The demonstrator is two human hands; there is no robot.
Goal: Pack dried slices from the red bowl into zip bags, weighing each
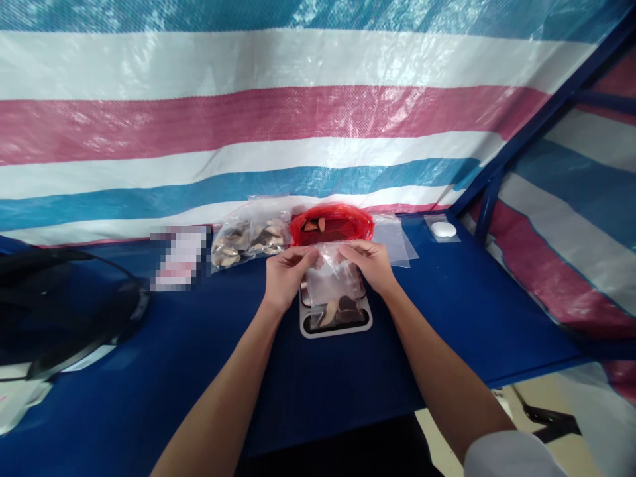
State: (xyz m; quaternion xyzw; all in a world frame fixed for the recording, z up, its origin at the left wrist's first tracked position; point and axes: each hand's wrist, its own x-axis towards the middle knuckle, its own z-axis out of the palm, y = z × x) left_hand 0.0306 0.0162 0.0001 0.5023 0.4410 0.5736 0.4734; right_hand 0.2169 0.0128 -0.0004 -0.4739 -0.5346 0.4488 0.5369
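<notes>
Between my hands hangs a clear plastic bag (334, 285) with several dark and pale slices (342, 310) in its bottom. My left hand (288, 273) pinches the bag's upper left edge, and my right hand (368, 264) pinches its upper right edge. Beneath the bag, a white-rimmed scale (336, 334) lies on the blue table, partly covered by it. Just behind my hands stands an open red plastic bag (365, 228) with a few brownish pieces (314, 225) showing inside.
Left of the red bag lies a larger clear bag of dried slices (248, 240). Flat clear bags (392, 240) lie to its right, and a white rounded object (443, 229) rests farther right. A blurred-out paper (179, 258) and a black object (64, 311) are at left.
</notes>
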